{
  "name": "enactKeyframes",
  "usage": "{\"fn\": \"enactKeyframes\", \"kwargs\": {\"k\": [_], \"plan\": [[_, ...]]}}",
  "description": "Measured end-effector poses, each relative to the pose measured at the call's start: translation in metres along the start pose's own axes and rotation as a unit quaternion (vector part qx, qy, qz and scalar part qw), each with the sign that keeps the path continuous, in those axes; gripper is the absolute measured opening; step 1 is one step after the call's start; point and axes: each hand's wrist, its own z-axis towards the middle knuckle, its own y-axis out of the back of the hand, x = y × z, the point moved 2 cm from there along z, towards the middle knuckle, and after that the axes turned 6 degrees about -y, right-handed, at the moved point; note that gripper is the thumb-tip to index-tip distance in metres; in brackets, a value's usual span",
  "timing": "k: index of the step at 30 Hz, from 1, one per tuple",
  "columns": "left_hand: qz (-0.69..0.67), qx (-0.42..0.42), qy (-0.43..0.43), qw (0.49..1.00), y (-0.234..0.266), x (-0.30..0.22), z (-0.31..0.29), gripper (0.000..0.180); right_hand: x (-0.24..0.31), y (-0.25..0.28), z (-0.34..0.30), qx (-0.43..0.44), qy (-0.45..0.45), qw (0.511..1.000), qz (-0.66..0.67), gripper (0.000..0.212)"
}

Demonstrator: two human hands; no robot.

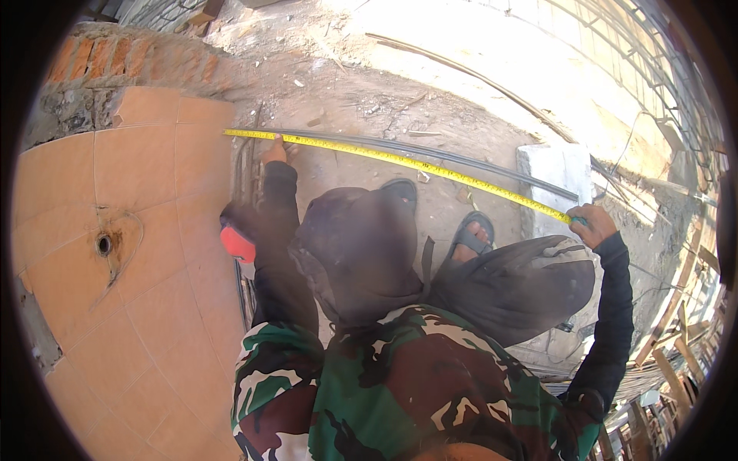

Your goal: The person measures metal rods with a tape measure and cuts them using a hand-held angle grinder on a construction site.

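Here, a yellow tape measure [424, 166] spans dusty ground [350, 104] between orange tiles [146, 238] and a white block [555, 160]; your right hand [597, 223] grips one end, your left hand [274, 151] touches it, its hold unclear.

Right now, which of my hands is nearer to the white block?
Right. The right hand is by the near right corner of the white block; the left hand is far to the block's left.

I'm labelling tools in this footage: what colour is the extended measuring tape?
The measuring tape is yellow with dark markings, best seen in the head view.
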Motion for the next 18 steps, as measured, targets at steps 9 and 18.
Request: {"fn": "enactKeyframes", "kwargs": {"k": [9,18], "plan": [[0.017,0.032,-0.002,0.999,0.038,0.027,0.080,0.017,-0.014,-0.005,0.011,-0.041,-0.104,0.994,0.008,0.039],[0.062,0.014,0.036,0.997,0.033,0.044,0.077,0.017,-0.117,0.004,-0.034,-0.138,-0.268,0.953,-0.041,0.040]]}}
